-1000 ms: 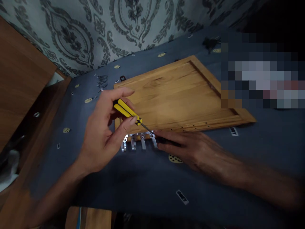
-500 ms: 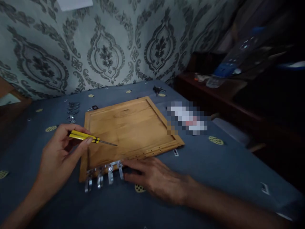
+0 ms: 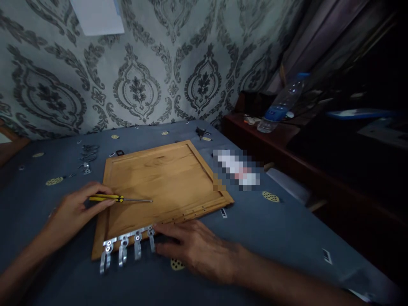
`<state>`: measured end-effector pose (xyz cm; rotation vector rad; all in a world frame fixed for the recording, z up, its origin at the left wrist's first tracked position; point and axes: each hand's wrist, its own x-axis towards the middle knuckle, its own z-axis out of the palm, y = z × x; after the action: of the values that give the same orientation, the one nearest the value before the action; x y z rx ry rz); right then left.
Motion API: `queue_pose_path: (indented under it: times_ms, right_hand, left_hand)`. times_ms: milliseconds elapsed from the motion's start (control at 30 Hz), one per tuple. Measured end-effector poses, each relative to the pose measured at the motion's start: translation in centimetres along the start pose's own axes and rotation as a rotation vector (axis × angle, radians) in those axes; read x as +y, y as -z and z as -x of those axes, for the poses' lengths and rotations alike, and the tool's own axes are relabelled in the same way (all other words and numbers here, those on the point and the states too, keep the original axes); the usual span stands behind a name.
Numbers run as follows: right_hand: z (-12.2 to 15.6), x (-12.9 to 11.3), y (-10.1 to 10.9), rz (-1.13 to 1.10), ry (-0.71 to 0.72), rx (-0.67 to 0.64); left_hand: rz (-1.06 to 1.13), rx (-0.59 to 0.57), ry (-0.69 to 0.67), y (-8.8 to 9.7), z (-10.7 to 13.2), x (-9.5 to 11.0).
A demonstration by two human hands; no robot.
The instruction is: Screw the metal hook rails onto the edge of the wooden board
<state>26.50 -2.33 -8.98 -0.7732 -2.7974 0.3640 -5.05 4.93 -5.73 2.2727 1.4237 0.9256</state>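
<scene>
A wooden board (image 3: 159,182) with a raised rim lies flat on a blue patterned cloth (image 3: 270,229). A metal hook rack (image 3: 127,246) with several hooks sits on the board's near edge. My left hand (image 3: 75,210) is closed on a yellow and black screwdriver (image 3: 117,198), which lies level over the board's left part, tip pointing right. My right hand (image 3: 194,250) rests on the cloth at the near edge, fingers pressed against the right end of the hook rack.
Loose metal hooks and small parts (image 3: 87,159) lie on the cloth beyond the board's far left corner. A dark wooden side table (image 3: 274,140) at the right carries a tilted plastic bottle (image 3: 280,104). A patterned wall stands behind.
The view has swung up and to the right. My left hand has lifted the screwdriver tip off the hook rack's right end and drawn it back left over the board. My right hand stays at the rack.
</scene>
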Motion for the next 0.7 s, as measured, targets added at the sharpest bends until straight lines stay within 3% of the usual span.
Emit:
queue_pose_path:
  times_ms: [167,367,533,700]
  right_hand:
    - [0.0,0.0,0.3,-0.044,0.011,-0.031]
    - [0.1,0.3,-0.3,-0.025,0.074,0.154]
    - [0.1,0.7,-1.0,-0.04,0.113,0.234]
    - [-0.1,0.5,-0.9,-0.014,0.108,0.247]
  left_hand:
    - [-0.078,-0.066,-0.063,-0.5,-0.1,-0.4]
    - [-0.144,-0.113,-0.036,-0.1,0.0,0.0]
    - [-0.162,-0.131,-0.082,0.5,0.9,4.1]
    - [-0.182,-0.298,-0.186,-1.0,2.9,8.5]
